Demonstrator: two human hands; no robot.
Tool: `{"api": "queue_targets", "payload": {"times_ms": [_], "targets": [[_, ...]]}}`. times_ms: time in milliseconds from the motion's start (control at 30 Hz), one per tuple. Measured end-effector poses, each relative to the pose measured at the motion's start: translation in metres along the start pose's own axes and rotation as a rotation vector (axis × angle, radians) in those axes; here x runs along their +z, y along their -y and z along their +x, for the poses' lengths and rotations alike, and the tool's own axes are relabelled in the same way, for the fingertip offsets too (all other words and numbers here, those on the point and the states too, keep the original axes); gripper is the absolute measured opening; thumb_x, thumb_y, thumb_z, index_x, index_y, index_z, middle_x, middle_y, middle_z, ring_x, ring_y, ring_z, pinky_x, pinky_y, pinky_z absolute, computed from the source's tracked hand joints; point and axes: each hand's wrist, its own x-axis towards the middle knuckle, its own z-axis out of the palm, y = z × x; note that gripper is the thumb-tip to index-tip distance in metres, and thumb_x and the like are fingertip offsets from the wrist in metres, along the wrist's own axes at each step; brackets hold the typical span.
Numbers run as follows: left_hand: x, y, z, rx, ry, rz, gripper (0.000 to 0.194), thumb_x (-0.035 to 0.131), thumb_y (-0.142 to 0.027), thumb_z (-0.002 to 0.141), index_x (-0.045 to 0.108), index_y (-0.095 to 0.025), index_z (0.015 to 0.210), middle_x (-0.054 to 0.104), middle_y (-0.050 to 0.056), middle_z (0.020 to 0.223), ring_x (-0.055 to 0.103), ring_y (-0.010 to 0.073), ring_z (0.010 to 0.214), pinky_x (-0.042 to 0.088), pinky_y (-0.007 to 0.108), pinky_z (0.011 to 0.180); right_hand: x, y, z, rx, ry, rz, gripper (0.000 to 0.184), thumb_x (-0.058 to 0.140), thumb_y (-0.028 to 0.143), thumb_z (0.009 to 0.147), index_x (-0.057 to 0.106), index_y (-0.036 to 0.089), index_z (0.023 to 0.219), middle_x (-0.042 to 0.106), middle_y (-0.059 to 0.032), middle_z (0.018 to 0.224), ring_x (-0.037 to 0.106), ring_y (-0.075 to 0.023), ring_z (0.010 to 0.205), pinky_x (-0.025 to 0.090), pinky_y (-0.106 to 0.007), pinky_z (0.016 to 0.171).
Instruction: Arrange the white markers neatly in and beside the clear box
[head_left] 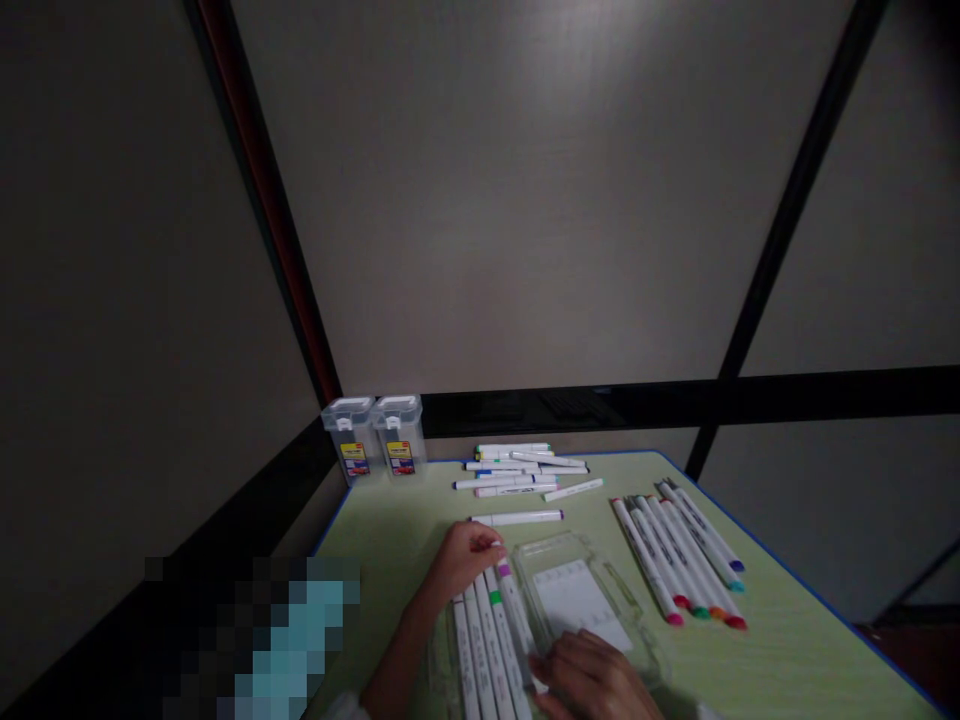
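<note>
Several white markers lie side by side in a clear plastic case, one of them with a green band. At the right of this row is a marker with a purple band. My left hand has its fingers closed on the far end of that marker. The fingers of my right hand are curled at its near end, low in the view. Just right of the row, a clear lid lies flat with a white card in it.
A loose marker lies beyond my left hand, with a pile of markers farther back. On the right lies a group of markers with coloured ends. Two clear lidded boxes stand at the back left, by the wall.
</note>
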Motion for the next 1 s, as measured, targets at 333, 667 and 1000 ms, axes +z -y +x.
{"api": "queue_targets", "payload": {"times_ms": [333, 667, 1000], "targets": [[0.0, 0.006, 0.001, 0.027, -0.012, 0.056, 0.013, 0.059, -0.017, 0.057, 0.064, -0.009, 0.066, 0.062, 0.004, 0.062, 0.055, 0.0133, 0.06, 0.041, 0.023, 0.057, 0.006, 0.001, 0.001, -0.01, -0.019, -0.008, 0.042, 0.023, 0.025, 0.093, 0.054, 0.019, 0.066, 0.054, 0.0017, 0.052, 0.05, -0.0111, 0.05, 0.036, -0.022, 0.05], [0.001, 0.0, -0.002, 0.007, 0.013, 0.071, 0.011, 0.058, -0.016, 0.057, 0.064, -0.009, 0.063, 0.063, 0.004, 0.062, 0.056, 0.0138, 0.06, 0.042, 0.023, 0.056, -0.008, 0.005, 0.007, 0.099, 0.187, 0.109, 0.019, 0.041, 0.026, 0.087, 0.059, 0.019, 0.082, 0.058, -0.0012, 0.07, 0.056, -0.0129, 0.064, 0.044, -0.02, 0.056], [0.0, 0.0, -0.002, 0.051, 0.037, 0.183, 0.012, 0.057, -0.017, 0.059, 0.065, -0.008, 0.06, 0.063, 0.005, 0.061, 0.055, 0.0138, 0.058, 0.042, 0.024, 0.057, -0.007, 0.002, 0.002, 0.152, 0.293, 0.169, 0.011, 0.05, 0.02, 0.081, 0.058, 0.02, 0.089, 0.057, -0.0022, 0.08, 0.057, -0.0142, 0.074, 0.046, -0.02, 0.063]]}}
